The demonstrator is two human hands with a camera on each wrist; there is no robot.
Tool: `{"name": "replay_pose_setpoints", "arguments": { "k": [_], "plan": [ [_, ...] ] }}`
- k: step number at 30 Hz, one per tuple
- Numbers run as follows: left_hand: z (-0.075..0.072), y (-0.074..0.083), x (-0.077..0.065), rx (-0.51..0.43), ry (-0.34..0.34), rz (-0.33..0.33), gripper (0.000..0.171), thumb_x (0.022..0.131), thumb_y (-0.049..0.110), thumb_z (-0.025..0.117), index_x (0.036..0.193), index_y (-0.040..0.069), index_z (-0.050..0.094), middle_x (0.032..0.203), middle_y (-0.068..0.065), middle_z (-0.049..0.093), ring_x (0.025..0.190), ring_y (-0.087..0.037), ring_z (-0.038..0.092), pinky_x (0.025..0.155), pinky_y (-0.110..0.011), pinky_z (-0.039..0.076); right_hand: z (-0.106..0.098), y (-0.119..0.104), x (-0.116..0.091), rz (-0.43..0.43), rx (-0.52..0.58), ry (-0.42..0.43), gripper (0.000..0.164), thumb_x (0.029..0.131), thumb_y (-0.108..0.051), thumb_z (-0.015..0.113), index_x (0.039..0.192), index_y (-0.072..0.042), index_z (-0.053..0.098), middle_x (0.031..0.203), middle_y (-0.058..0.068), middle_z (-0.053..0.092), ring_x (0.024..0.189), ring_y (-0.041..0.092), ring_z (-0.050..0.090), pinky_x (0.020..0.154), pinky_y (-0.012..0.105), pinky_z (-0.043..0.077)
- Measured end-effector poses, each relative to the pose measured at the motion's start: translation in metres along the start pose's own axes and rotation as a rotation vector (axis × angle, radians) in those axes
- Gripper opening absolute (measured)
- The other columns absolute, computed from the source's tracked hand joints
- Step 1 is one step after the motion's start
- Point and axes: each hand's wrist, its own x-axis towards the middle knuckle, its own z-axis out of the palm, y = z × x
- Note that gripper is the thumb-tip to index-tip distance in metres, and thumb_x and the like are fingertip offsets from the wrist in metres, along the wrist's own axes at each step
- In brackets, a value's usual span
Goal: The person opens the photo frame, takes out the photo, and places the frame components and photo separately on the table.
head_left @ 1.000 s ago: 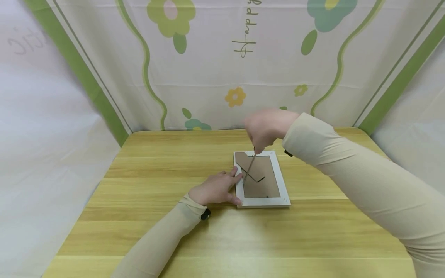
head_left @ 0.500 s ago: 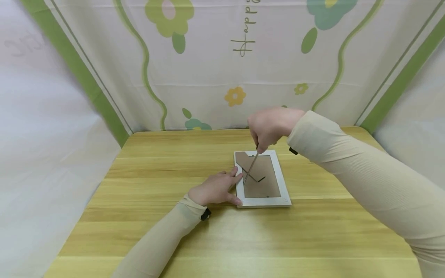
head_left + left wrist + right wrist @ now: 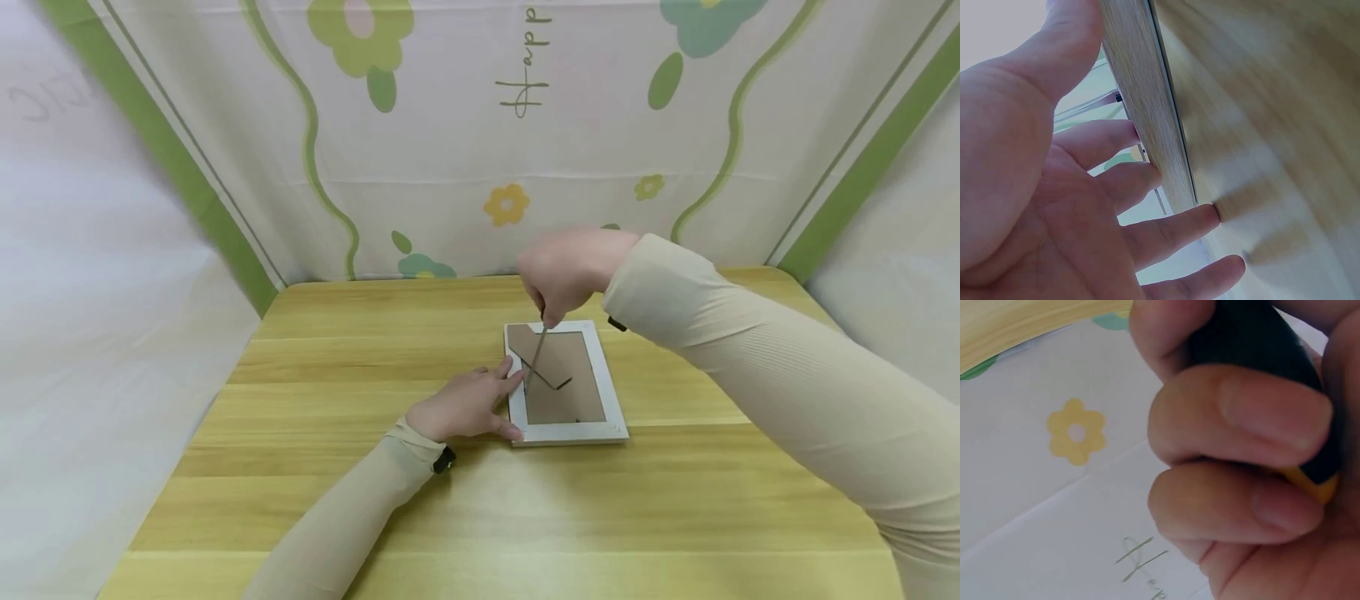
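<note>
A white-edged picture frame [image 3: 612, 392] lies on the wooden table with its brown backing board [image 3: 573, 354] facing up. My left hand [image 3: 465, 406] steadies its left side, thumb at the near corner and two fingertips on the border. In the left wrist view the fingers [image 3: 1169, 234] are spread along the frame's wooden side edge [image 3: 1147, 94]. Above the far end, my right hand [image 3: 566, 271] grips a screwdriver by its dark handle with a yellow end [image 3: 1266, 337]. The slanted metal shaft [image 3: 537, 357] reaches down to the inner left edge of the border.
A thin bent dark rod [image 3: 557, 387] lies over the backing board. The wooden table [image 3: 337, 367] extends around the frame, and a flower-printed white curtain [image 3: 435, 150] hangs right behind its far edge. More white cloth [image 3: 97, 333] encloses the sides.
My right hand shifts slightly right, then back left, with the screwdriver's tip staying at the inner left edge. The left hand stays in place on the frame.
</note>
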Motion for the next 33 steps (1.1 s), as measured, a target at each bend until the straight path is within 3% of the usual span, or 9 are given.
{"name": "replay_pose_setpoints", "arguments": {
  "k": [7,13,19,24,33],
  "plan": [
    [0.0,-0.001,-0.003,-0.029,0.013,-0.001,0.093,0.08,0.052,0.077,0.153,0.01,0.037,0.16,-0.018,0.023,0.134,-0.043,0.043,0.107,-0.048,0.039,-0.011,-0.025,0.007,0.002,-0.146,0.018,0.016,0.081,-0.028,0.082,0.077,-0.019,0.069,0.075,-0.009,0.066,0.07,0.013,0.061,0.067,0.034,0.052],
    [0.001,-0.002,-0.003,-0.014,0.01,0.006,0.094,0.08,0.054,0.076,0.153,0.011,0.036,0.16,-0.017,0.022,0.134,-0.043,0.043,0.106,-0.047,0.04,-0.013,-0.033,0.009,-0.005,-0.171,0.014,0.019,0.08,-0.024,0.082,0.081,-0.015,0.065,0.076,-0.004,0.065,0.067,0.014,0.057,0.064,0.032,0.05],
    [0.0,0.0,-0.004,-0.015,0.002,0.011,0.095,0.08,0.054,0.075,0.154,0.011,0.035,0.159,-0.019,0.022,0.133,-0.044,0.043,0.106,-0.049,0.04,-0.008,-0.013,0.001,-0.011,-0.077,-0.012,0.014,0.082,-0.027,0.081,0.075,-0.018,0.074,0.075,-0.009,0.068,0.074,0.013,0.065,0.073,0.035,0.054],
    [-0.002,0.002,-0.004,-0.02,-0.011,0.004,0.095,0.081,0.054,0.074,0.155,0.01,0.034,0.16,-0.019,0.021,0.134,-0.043,0.042,0.107,-0.05,0.038,-0.003,0.011,-0.01,-0.017,0.019,-0.024,0.01,0.085,-0.024,0.078,0.075,-0.021,0.077,0.075,-0.008,0.071,0.07,0.011,0.064,0.068,0.032,0.053],
    [0.0,0.001,-0.002,-0.019,-0.013,-0.011,0.096,0.08,0.054,0.075,0.155,0.01,0.034,0.161,-0.018,0.02,0.136,-0.042,0.04,0.108,-0.05,0.037,-0.004,0.041,-0.042,-0.073,0.088,0.075,0.014,0.089,-0.023,0.074,0.077,-0.02,0.078,0.073,-0.007,0.069,0.062,0.01,0.056,0.061,0.031,0.048]
  ]
}}
